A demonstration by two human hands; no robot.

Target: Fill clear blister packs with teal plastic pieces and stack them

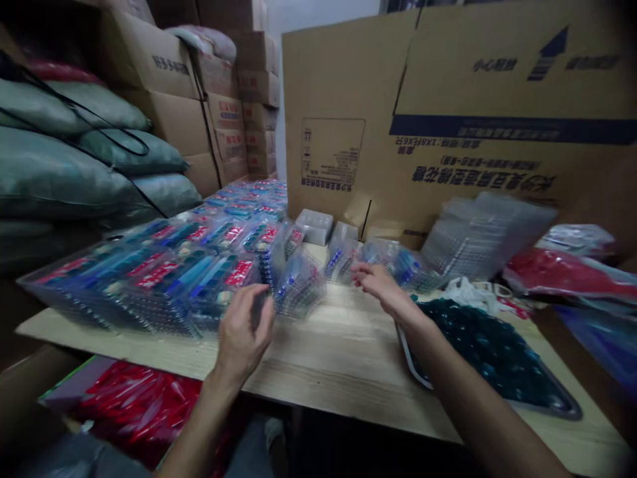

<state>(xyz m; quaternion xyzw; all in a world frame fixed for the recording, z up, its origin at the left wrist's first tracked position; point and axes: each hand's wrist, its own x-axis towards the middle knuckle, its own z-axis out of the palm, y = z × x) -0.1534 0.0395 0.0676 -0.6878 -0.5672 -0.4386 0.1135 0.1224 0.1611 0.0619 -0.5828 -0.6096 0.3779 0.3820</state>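
My left hand (246, 328) is curled above the table at the front edge of the filled packs. A small dark thing (259, 309) shows between its thumb and fingers, too blurred to name. Just beyond it a stack of clear plastic trays (299, 282) leans, with blue dots along one side. My right hand (375, 282) reaches over the table with its fingers loosely bent and somewhat apart, and nothing visible in them. Closest to its fingertips are more clear trays (341, 252). Under my right forearm lies a metal tray (415, 372) heaped with dark teal glossy pieces (478, 345).
Rows of filled clear packs (164, 272) with red and blue contents cover the left side. A large carton (348, 99) stands behind the table. Stacked clear trays (478, 239) and a red bag (567, 272) lie right. Sacks (54, 166) and red wrappers (144, 398) are left.
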